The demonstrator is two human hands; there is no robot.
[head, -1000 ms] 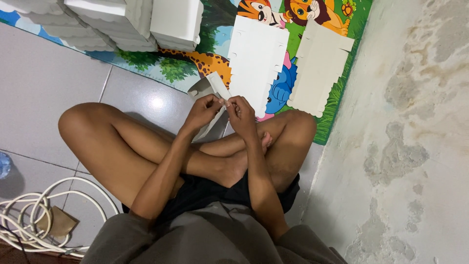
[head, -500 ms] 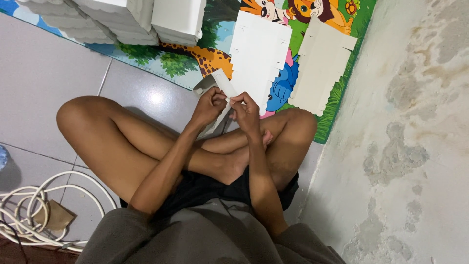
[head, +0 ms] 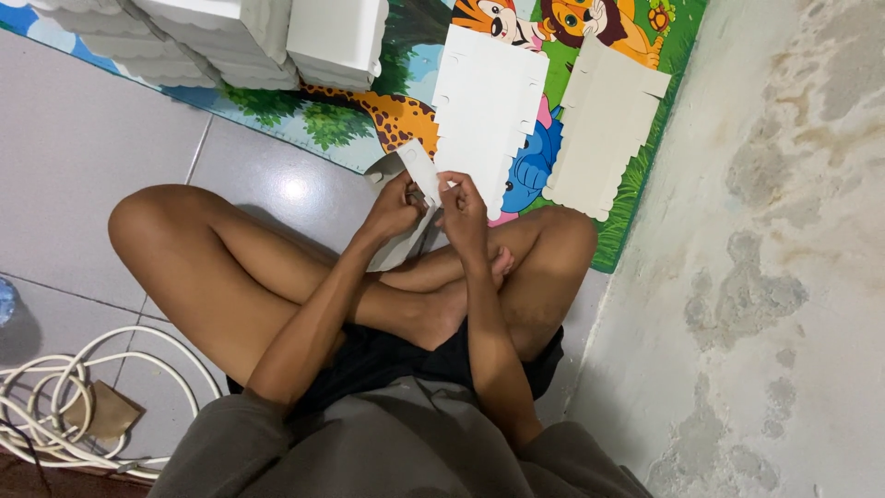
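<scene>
Cardboard piece (head: pixel 417 171), white and bent, sits in both hands just in front of the crossed legs (head: pixel 304 277). Left hand (head: pixel 395 208) is closed around its lower part. Right hand (head: pixel 464 210) pinches its edge with curled fingers. Past the legs lies a bright animal mat (head: pixel 406 111). Two flat white cutouts (head: pixel 487 111) rest on the mat. A pile of folded white boxes (head: pixel 267 37) stands on the mat too. White cords (head: pixel 64 406) curl on the floor beside the legs.

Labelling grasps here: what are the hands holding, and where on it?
Both the left hand and right hand pinch one flat white die-cut cardboard piece near its lower middle, fingers close together; the exact contact spots are hidden.
</scene>
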